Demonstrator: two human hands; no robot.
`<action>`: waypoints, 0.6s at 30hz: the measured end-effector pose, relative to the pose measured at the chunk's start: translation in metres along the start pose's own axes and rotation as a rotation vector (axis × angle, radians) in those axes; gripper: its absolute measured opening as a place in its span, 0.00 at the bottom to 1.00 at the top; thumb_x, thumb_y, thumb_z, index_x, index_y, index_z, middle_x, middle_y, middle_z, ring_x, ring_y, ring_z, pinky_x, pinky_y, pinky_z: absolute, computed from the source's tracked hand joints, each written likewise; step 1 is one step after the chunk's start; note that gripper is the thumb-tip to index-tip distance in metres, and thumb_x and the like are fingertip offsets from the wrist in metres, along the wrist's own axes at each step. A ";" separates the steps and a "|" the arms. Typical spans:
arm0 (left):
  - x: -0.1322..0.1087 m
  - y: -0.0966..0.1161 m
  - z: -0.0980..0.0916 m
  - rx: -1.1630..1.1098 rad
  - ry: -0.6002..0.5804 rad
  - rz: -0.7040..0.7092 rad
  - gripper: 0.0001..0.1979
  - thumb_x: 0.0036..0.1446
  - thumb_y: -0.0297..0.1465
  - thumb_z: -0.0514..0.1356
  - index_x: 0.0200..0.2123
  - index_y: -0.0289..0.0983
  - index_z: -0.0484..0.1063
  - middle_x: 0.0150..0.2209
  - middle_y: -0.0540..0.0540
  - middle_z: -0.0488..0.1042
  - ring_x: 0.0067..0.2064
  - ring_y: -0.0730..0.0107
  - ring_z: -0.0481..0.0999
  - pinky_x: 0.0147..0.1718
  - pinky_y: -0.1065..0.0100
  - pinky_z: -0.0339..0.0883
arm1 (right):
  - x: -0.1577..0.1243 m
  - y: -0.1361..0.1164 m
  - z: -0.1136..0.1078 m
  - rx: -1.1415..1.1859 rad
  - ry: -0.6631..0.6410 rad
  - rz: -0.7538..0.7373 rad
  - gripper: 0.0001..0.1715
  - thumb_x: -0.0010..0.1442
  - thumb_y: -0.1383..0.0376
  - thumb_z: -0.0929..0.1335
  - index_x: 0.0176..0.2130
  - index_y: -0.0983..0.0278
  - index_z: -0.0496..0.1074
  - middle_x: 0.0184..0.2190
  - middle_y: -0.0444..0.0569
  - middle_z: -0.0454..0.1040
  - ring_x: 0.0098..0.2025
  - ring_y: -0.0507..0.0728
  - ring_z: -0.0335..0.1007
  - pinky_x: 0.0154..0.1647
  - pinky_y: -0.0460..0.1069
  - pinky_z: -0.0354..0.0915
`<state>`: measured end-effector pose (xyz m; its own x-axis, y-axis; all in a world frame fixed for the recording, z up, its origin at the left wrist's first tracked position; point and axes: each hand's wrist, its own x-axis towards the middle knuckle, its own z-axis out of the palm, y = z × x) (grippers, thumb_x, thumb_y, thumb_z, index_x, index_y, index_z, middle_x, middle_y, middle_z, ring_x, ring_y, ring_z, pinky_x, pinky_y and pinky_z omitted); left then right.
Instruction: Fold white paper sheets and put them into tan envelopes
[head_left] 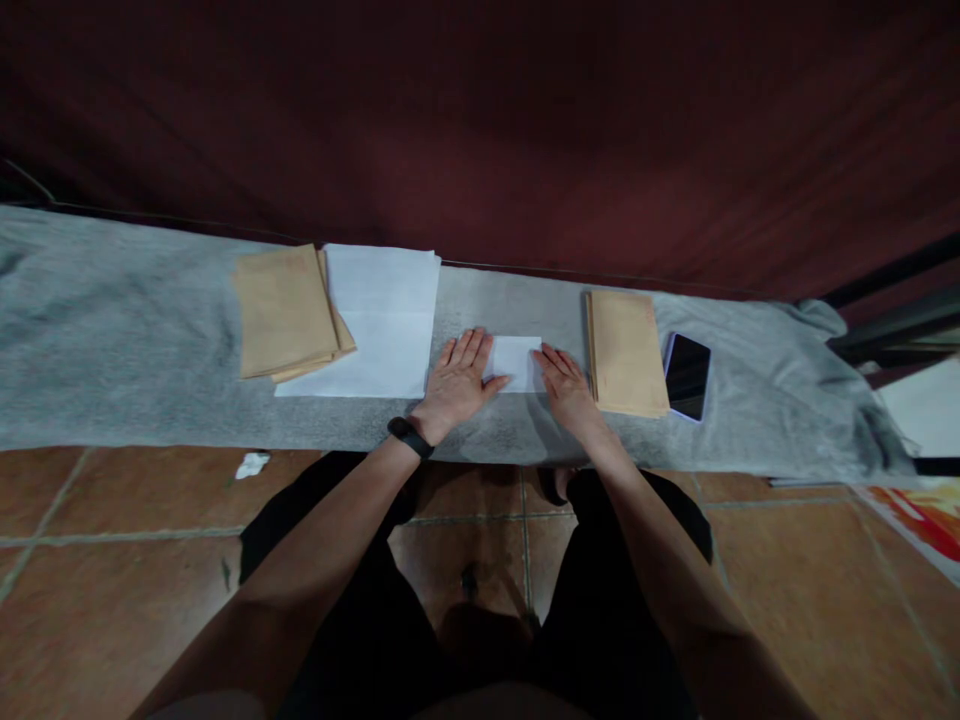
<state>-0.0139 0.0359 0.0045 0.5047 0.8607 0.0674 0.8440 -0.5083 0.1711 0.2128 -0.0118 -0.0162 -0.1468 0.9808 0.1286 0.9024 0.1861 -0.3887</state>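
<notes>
The left hand [456,380] lies flat, palm down, fingers extended and closed on nothing, its thumb out toward 3 o'clock over the near edge of a small white paper [519,362]. The right hand [568,392] is also flattened and grips nothing that shows, its fingertips pointing to about 10 o'clock and touching the paper's right end. So the paper lies between the two — at 3 o'clock from the left palm, at about 10 from the right — and its long axis runs from 9 to 3 o'clock, across the person's front. Neither hand is nearer, since both touch it; how many layers it has cannot be told.

Further out, larger white sheets [386,330] lie at 10 o'clock from the left hand, partly under a loose stack of brown envelopes [289,310]. At 2 o'clock from the right hand, just beside it, sits a neater envelope stack [626,350], with a phone [688,375] beyond, all on grey cloth [150,340]
</notes>
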 end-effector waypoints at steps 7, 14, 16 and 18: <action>0.000 0.000 0.002 -0.001 0.006 -0.003 0.40 0.68 0.53 0.42 0.71 0.31 0.49 0.73 0.37 0.49 0.74 0.56 0.45 0.71 0.53 0.39 | 0.001 -0.002 -0.002 0.022 0.022 0.021 0.31 0.68 0.71 0.58 0.67 0.62 0.61 0.69 0.53 0.60 0.70 0.62 0.54 0.71 0.65 0.54; 0.001 -0.001 0.004 -0.017 0.015 0.011 0.39 0.68 0.52 0.44 0.71 0.31 0.49 0.72 0.36 0.50 0.74 0.54 0.46 0.70 0.51 0.39 | -0.002 -0.003 -0.007 0.045 -0.031 -0.012 0.32 0.67 0.59 0.65 0.68 0.60 0.61 0.71 0.52 0.55 0.73 0.64 0.47 0.72 0.65 0.51; 0.001 0.000 0.003 -0.016 0.016 0.017 0.39 0.68 0.52 0.44 0.71 0.31 0.50 0.72 0.35 0.50 0.74 0.54 0.46 0.70 0.51 0.39 | -0.002 -0.001 -0.008 0.046 -0.057 -0.016 0.33 0.67 0.58 0.66 0.68 0.59 0.61 0.72 0.51 0.54 0.73 0.64 0.46 0.72 0.65 0.50; 0.000 0.001 0.002 -0.010 0.016 0.018 0.39 0.68 0.51 0.44 0.71 0.29 0.50 0.73 0.35 0.49 0.74 0.53 0.46 0.71 0.51 0.39 | -0.001 0.002 -0.008 0.050 -0.074 -0.008 0.34 0.66 0.57 0.67 0.68 0.58 0.61 0.72 0.50 0.54 0.73 0.64 0.46 0.72 0.65 0.51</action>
<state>-0.0129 0.0357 0.0025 0.5165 0.8520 0.0858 0.8332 -0.5231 0.1791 0.2181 -0.0133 -0.0098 -0.1855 0.9805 0.0646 0.8801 0.1950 -0.4328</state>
